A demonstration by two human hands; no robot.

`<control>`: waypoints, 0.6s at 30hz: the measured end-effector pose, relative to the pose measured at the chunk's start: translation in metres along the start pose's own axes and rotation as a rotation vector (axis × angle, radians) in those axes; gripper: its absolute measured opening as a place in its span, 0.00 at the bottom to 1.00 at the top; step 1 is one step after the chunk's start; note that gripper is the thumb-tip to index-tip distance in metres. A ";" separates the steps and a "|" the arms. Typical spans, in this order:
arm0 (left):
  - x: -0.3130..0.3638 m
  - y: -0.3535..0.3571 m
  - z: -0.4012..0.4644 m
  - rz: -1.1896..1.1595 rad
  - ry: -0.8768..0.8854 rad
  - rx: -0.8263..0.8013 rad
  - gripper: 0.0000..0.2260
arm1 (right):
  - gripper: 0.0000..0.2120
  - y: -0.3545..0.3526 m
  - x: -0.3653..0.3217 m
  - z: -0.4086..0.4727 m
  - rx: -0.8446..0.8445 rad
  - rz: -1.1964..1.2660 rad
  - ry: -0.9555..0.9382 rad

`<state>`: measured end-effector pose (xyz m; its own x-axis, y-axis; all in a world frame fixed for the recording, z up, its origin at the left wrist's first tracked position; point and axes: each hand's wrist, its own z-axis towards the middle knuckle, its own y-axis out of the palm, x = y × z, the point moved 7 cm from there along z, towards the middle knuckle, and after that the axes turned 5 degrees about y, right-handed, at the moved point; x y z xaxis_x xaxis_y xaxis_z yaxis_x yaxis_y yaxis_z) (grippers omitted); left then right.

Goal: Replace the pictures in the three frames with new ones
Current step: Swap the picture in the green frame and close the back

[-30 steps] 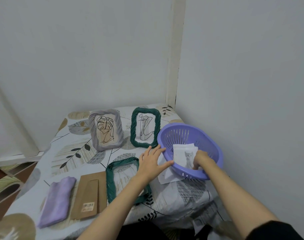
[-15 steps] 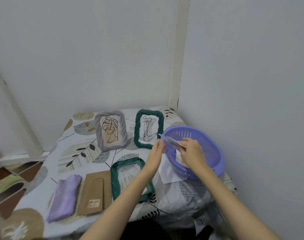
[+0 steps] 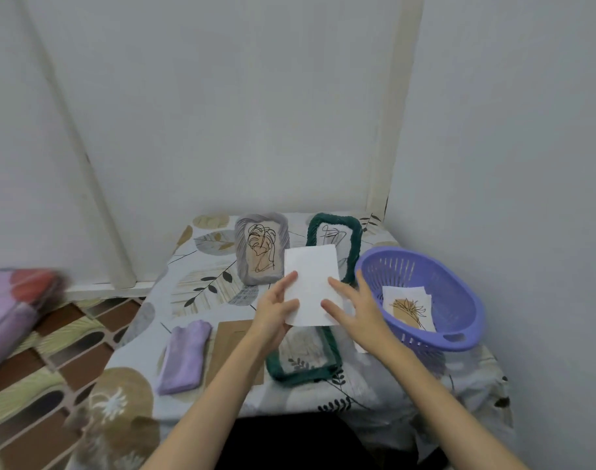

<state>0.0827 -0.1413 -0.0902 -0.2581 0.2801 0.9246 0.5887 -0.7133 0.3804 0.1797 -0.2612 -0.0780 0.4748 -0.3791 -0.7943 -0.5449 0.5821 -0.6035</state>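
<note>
Head camera looks down on a small table [image 3: 384, 388] covered with a leaf-patterned cloth, pushed into a corner of pale walls. Both bare hands are raised above the middle of the table with a white sheet of paper [image 3: 311, 286] between them, its blank side toward the camera. The left hand [image 3: 274, 310] holds the sheet's left edge, thumb in front and the other fingers hidden behind it. The right hand [image 3: 357, 308] is at the lower right edge with its fingers spread and fairly straight; the thumb lies across the front of the sheet, and whether it truly pinches the paper cannot be told. Below the hands a dark green frame [image 3: 303, 361] lies flat on the cloth with no picture in it, so the tablecloth shows through. Just left of it lies a brown cardboard backing [image 3: 228, 347], and further left a folded lilac cloth [image 3: 184, 356]. At the far edge stand two frames with line drawings inside: a grey frame [image 3: 261, 247] and, to its right, a second green frame [image 3: 335, 242] partly hidden by the raised sheet. On the right sits a purple basket [image 3: 459, 300] holding loose pictures [image 3: 408, 308], the top one showing a tan and black plant drawing.
</note>
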 end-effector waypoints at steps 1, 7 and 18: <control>-0.004 -0.009 -0.002 0.010 -0.018 0.022 0.24 | 0.27 0.004 0.002 0.002 -0.006 0.060 0.017; -0.035 -0.048 -0.003 0.527 -0.105 -0.042 0.22 | 0.21 0.031 0.024 0.013 -0.069 -0.001 0.131; -0.051 -0.065 -0.001 1.249 -0.003 -0.206 0.25 | 0.19 0.051 0.043 0.018 -0.139 -0.167 0.165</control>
<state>0.0571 -0.1095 -0.1623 0.3877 -0.6533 0.6503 0.2990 -0.5782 -0.7591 0.1854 -0.2351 -0.1419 0.4536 -0.5802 -0.6765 -0.5630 0.4018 -0.7222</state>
